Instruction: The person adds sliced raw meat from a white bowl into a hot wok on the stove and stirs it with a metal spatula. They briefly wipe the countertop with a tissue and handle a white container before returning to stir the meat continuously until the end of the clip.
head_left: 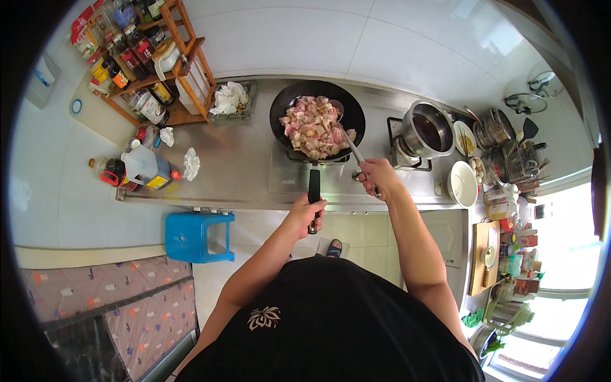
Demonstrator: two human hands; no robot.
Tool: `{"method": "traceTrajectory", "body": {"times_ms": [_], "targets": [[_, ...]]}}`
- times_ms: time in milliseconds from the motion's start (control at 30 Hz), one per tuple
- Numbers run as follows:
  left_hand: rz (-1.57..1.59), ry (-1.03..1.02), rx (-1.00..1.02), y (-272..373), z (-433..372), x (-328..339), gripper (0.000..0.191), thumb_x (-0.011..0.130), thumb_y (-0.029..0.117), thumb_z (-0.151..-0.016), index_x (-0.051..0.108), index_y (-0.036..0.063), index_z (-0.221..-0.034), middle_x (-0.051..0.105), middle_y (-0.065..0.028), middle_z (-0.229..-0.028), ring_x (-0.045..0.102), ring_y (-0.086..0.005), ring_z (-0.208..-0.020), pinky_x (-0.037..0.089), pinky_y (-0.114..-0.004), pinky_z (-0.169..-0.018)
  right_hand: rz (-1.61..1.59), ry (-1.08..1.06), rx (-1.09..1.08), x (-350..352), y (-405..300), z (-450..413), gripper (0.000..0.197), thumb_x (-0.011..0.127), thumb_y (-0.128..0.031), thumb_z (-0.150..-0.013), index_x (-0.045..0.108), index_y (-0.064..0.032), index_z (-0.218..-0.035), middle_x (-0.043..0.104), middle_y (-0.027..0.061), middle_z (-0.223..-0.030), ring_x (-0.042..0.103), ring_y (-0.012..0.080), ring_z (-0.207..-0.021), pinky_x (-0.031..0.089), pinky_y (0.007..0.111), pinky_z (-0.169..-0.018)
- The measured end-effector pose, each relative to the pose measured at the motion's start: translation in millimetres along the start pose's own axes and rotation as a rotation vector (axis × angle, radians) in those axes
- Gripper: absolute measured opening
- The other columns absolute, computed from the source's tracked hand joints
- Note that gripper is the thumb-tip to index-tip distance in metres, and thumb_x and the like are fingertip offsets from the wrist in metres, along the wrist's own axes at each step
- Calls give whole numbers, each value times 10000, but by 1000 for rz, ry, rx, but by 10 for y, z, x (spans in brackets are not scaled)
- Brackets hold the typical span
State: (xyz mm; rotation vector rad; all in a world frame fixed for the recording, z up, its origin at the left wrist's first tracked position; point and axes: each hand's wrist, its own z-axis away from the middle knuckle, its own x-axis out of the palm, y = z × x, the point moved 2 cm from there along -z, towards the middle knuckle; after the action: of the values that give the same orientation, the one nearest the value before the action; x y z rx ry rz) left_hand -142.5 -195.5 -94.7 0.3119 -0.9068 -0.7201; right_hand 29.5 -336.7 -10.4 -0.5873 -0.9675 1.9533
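A black wok [280, 101] sits over the left burner of the steel counter. Pieces of pale pink meat [310, 126] fill its middle, mixed with small yellowish bits. My left hand [305, 217] is wrapped around the black wok handle [314, 184], thumb on top. In my right hand [379, 177] is the metal handle of a cooking ladle [352, 143]. The ladle's round head rests at the right side of the meat, partly hidden by it.
Right of the wok, a steel pot [429, 129] of dark liquid stands on the other burner. Beside it are a white bowl [463, 185] and a plate [465, 138]. Leftward stand a wooden rack [193, 62] of bottles and a blue jug [148, 164]. A blue stool [191, 236] is below.
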Motion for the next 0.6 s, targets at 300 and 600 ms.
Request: {"method": "traceTrajectory", "body": {"times_ms": [300, 600], "targets": [[2, 18, -9, 9, 14, 15, 161, 615, 125, -906, 456, 127, -932, 482, -19, -649, 419, -132, -434, 325, -300, -382, 1385, 176, -453, -113, 444, 535, 426, 493, -170, -924, 409, 22, -1294, 646, 239, -793, 654, 400, -746, 524, 495, -692], [-16, 30, 4, 17, 29, -3, 174, 613, 131, -906, 444, 129, -943, 477, -20, -652, 406, -131, -426, 321, -302, -382, 1419, 208, -590, -492, 164, 521, 403, 549, -162, -890, 468, -6, -1253, 636, 208, -740, 645, 389, -722, 514, 480, -654]]}}
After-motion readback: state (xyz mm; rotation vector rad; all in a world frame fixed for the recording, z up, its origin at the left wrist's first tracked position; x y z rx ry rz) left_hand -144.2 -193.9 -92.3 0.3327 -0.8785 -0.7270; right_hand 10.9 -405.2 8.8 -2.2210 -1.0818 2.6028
